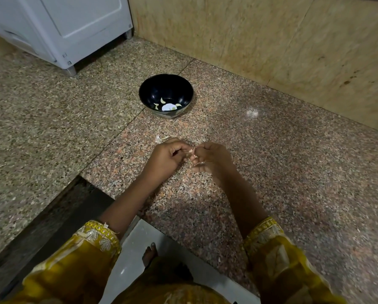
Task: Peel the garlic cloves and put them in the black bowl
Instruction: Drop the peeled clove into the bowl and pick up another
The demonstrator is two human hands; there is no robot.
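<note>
A black bowl (166, 93) stands on the granite counter, beyond my hands, with a few pale peeled cloves (162, 101) lying in its bottom. My left hand (166, 157) and my right hand (210, 157) meet over the counter, fingers curled, and together they pinch one small garlic clove (191, 150) between their fingertips. Most of that clove is hidden by the fingers. A bit of garlic with loose papery skin (160, 139) lies on the counter just behind my left hand.
A white appliance (60, 29) stands at the back left. A beige stone wall (271, 40) runs along the back and right. The counter's front edge (91, 183) drops to a floor where a foot (149, 254) shows.
</note>
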